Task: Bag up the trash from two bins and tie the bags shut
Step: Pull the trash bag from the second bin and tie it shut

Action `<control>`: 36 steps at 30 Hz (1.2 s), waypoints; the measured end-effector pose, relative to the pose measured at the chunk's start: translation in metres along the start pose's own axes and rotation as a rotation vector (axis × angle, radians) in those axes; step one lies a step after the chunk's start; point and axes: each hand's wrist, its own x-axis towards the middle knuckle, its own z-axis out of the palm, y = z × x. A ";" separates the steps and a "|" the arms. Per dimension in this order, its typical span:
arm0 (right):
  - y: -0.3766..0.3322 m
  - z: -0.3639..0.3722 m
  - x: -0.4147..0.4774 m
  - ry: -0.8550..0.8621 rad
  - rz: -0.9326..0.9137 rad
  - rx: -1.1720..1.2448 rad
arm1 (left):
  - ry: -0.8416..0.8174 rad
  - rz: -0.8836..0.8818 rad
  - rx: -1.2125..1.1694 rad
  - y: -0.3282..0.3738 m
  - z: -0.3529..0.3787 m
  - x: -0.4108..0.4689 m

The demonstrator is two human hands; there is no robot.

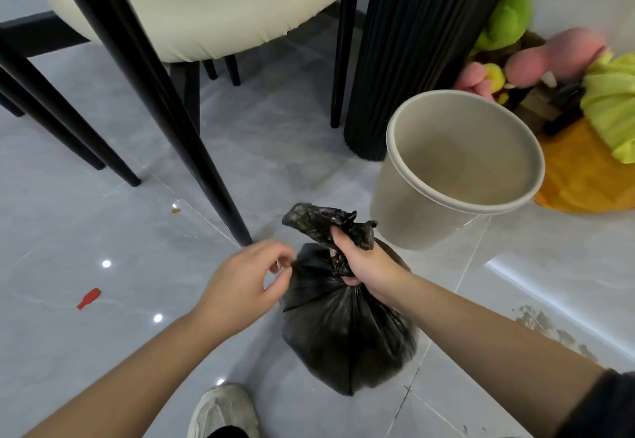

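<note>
A filled black trash bag (pixel 347 334) stands on the grey tiled floor in front of me. My right hand (pixel 364 262) grips its gathered neck, and the bag's loose top sticks up above my fist. My left hand (pixel 247 279) hovers just left of the neck with fingers loosely curled; whether it pinches anything I cannot tell. A beige round bin (pixel 409 197) stands just behind the bag to the right, with no liner and nothing inside it.
Black chair legs (pixel 202 162) and a cream chair seat (pixel 206 1) stand at the back left. A ribbed black table base (pixel 412 42) rises behind the bin. Plush toys (pixel 584 87) lie at right. A small red item (pixel 88 298) lies on the floor. My shoe (pixel 223 410) is at the bottom.
</note>
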 end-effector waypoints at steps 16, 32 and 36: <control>0.004 0.021 0.007 -0.270 -0.260 -1.148 | -0.350 -0.913 -0.850 0.005 0.013 0.033; 0.009 0.013 0.007 -0.305 -0.440 -0.807 | -0.088 -0.609 -0.686 -0.018 0.011 0.022; 0.009 0.018 0.002 -0.272 -0.508 -0.794 | -0.515 -1.038 -0.820 -0.021 0.023 0.032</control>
